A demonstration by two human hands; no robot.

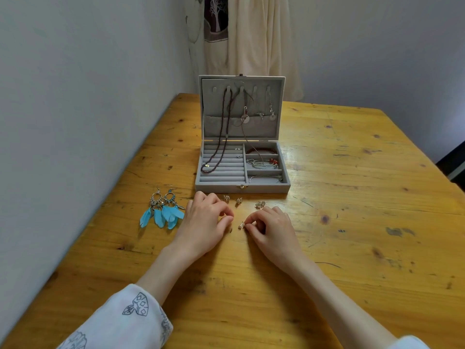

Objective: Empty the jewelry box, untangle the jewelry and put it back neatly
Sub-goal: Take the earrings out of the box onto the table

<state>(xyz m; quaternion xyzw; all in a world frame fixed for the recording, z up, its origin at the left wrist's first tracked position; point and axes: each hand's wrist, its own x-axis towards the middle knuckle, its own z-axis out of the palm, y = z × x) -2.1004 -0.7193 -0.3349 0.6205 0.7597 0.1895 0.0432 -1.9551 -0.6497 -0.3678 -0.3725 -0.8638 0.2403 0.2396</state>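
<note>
Three bracelets fill the open jewelry box (242, 188) (right side); right hand (273, 226) pinches a stud (242, 224).

Place: a room in a home, most likely a bedroom or living corner.
Table: a varnished pine table (352, 172) with knots, scratches and dark stains, pushed into the corner against the left wall.
Walls: plain pale painted walls (75, 96) with no fittings or signs.
Curtain: a cream fabric curtain (254, 41) hangs in the far corner, with a dark tree-print cloth (216, 18) beside it.
Belongings: a grey velvet jewelry box (242, 187) stands open on the table, with blue feather earrings (163, 210) lying to its left; personal items, not stock or tools.
Clothing: a loose white printed sleeve (125, 321), casual house wear.
</note>
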